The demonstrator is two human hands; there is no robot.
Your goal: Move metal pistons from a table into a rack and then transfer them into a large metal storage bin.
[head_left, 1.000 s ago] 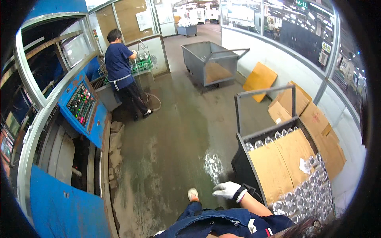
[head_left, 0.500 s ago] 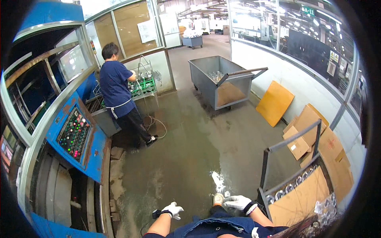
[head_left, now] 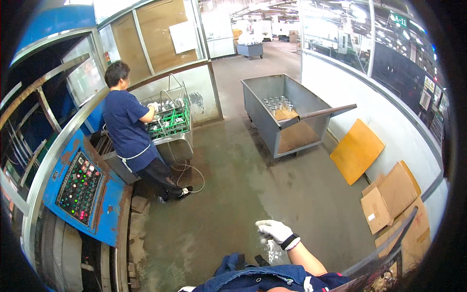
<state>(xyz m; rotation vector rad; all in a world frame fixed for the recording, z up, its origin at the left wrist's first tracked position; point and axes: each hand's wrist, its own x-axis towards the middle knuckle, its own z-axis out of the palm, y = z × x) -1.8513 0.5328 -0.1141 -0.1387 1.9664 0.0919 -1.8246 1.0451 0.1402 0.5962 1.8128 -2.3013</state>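
Note:
My right hand [head_left: 276, 231], in a white glove with a black band at the wrist, is held out in front of my body above the wet floor. Its fingers are loosely bent and apart, with nothing in them. My left hand does not show; only a small white patch that I cannot make out appears at the lower edge. Ahead to the right stands a grey metal cart [head_left: 261, 122], with several shiny metal cylinders [head_left: 277, 103] inside. At the left, a co-worker in a dark blue shirt [head_left: 127, 119] has gloved hands at a green rack [head_left: 171, 121] holding metal parts.
A blue control panel [head_left: 80, 187] with lit buttons runs along the left. By the right wall lean a yellow board [head_left: 356, 151] and cardboard sheets [head_left: 389, 194]. A pale hose [head_left: 197, 171] loops on the floor near the co-worker. A dark cart handle [head_left: 399, 238] rises at the lower right.
The grey cart and the co-worker look nearer. My left hand has left the picture. My right hand has risen, and the near cart at right has mostly slipped out below.

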